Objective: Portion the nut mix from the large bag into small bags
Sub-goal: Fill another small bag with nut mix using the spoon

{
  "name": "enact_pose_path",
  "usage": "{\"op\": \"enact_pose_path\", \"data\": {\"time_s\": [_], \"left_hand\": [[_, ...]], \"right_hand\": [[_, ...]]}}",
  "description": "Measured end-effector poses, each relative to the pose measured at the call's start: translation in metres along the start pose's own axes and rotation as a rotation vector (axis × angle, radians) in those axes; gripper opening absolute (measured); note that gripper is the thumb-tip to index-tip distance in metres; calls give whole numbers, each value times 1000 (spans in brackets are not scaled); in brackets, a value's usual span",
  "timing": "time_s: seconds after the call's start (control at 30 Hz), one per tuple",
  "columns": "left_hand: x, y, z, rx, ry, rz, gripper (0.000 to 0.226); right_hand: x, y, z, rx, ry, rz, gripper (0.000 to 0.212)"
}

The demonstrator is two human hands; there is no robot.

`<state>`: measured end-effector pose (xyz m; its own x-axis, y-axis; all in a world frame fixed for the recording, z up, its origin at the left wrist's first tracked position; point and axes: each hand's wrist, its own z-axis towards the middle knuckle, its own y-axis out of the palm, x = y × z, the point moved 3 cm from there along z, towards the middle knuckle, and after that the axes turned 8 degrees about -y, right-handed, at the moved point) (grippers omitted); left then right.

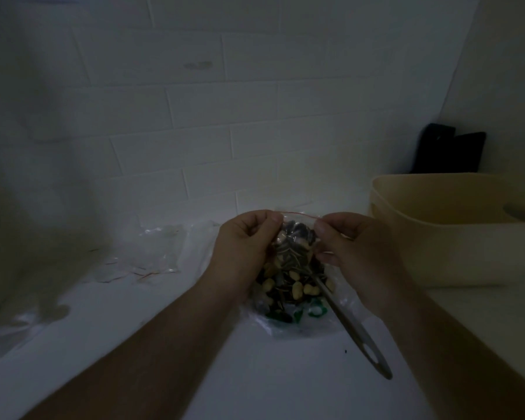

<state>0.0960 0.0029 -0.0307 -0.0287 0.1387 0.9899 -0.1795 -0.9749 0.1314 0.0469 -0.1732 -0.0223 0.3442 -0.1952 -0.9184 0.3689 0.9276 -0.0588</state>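
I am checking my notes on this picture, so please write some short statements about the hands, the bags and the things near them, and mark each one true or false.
1. Both hands pinch the top of a small bag filled with nut mix. True: the left hand and the right hand hold its red-lined top edge.
2. The spoon is held in the right hand. False: it lies with its bowl in the large bag, handle on the counter.
3. A beige tub stands to the right of the hands. True.
4. The empty small bags lie inside the tub. False: they lie on the counter, left of the hands.
5. The wall behind is tiled. True.
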Motion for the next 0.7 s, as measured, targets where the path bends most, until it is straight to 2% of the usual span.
{"op": "enact_pose_path", "data": {"time_s": [0.17, 0.27, 0.33, 0.4, 0.5, 0.53, 0.6, 0.7], "left_hand": [[3, 3, -4, -32, 75, 136, 11], [5, -1, -2, 71, 148, 128, 16], [6, -3, -2, 144, 185, 142, 21], [7, -3, -5, 164, 228, 192, 22], [8, 5, -14, 65, 309, 316, 8], [9, 7, -15, 10, 354, 370, 3], [9, 11, -17, -72, 454, 480, 17], [9, 10, -16, -52, 320, 297, 23]], "right_hand": [[-3, -2, -1, 78, 3, -18, 10], [-9, -1, -5, 139, -70, -84, 10], [-16, 3, -10, 100, -142, -255, 8], [-20, 9, -15, 24, -143, -257, 3], [-21, 20, -20, -105, -143, -170, 17], [-20, 21, -19, -104, -134, -143, 19], [-14, 18, -15, -45, -82, -54, 19], [-5, 12, -8, 37, -2, 36, 18]]}}
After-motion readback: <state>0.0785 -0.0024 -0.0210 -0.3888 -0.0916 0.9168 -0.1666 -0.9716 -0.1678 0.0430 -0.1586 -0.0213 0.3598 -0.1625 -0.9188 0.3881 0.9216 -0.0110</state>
